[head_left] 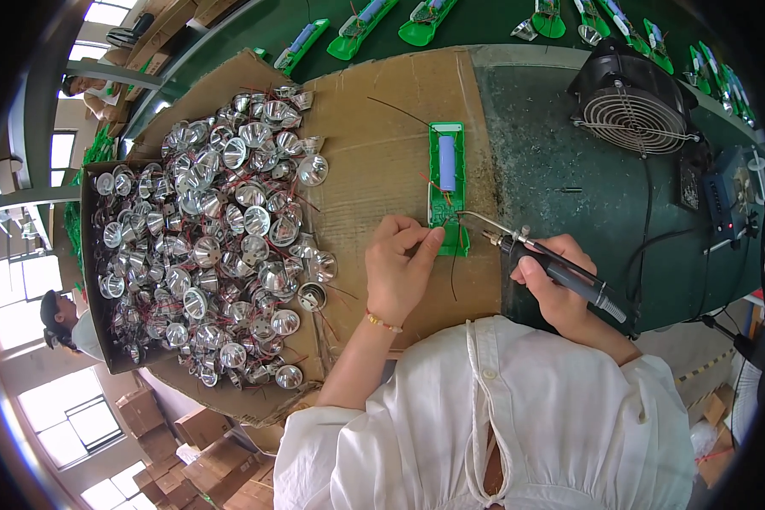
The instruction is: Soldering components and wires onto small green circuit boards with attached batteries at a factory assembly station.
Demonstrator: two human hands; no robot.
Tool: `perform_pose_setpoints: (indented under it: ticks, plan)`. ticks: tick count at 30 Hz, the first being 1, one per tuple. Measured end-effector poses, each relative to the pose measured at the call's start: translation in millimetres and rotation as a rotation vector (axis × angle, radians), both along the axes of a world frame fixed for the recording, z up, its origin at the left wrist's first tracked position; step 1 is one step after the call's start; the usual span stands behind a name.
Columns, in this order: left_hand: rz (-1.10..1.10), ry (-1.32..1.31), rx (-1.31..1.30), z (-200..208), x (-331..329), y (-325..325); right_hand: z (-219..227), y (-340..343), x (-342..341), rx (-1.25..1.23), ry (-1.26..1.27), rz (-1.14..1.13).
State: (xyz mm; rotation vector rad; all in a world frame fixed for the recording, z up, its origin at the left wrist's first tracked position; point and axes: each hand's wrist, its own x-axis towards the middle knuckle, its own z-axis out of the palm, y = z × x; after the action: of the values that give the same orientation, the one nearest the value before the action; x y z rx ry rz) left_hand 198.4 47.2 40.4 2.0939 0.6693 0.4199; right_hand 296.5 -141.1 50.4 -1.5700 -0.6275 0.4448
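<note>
A green plastic housing (pixel 436 161) lies on the cardboard in front of me. A purple cylindrical battery cell (pixel 447 163) sits in its upper part, with thin wires and a small circuit board (pixel 444 212) below. My left hand (pixel 399 262) is closed beside the housing's lower end, thumb and forefinger pinched at its edge; what they pinch is too small to make out. My right hand (pixel 557 285) grips a black-handled soldering iron (pixel 569 276) with a curved metal feed tube (pixel 487 220). The tube's end reaches the wires near the board.
To the left, a box (pixel 91 255) and cardboard hold a heap of silver reflector cups (pixel 251 195) with red wires. A black fan (pixel 629 106) stands at the back right, near a blue soldering station (pixel 727 195) with cables. More green housings (pixel 361 30) line the far side.
</note>
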Motion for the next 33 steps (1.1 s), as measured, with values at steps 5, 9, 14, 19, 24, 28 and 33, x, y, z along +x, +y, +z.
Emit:
perform_pose_setpoints:
  ticks: [5, 9, 14, 19, 24, 28, 33]
  plan:
    - [0.009, -0.017, -0.009, -2, 1, 0, -3, 2, -2, 0.011, 0.057, -0.007]
    - [0.028, -0.028, -0.028, -1, 1, -1, -4, 3, -2, 0.011, 0.037, -0.001]
    - [0.041, -0.028, -0.034, -3, 1, -1, -2, 3, -4, 0.021, 0.053, 0.002]
    - [0.048, -0.020, -0.032, 0, 3, -3, -2, -4, -3, 0.059, 0.120, -0.075]
    - [0.061, -0.036, -0.024, -3, 2, -2, -4, 0, -2, 0.058, 0.090, -0.031]
    - [0.088, -0.032, -0.032, -1, 4, -5, -9, 5, -2, 0.059, 0.119, -0.040]
    - [0.148, -0.015, -0.089, -1, 6, -9, -9, 12, -2, 0.069, 0.169, -0.046]
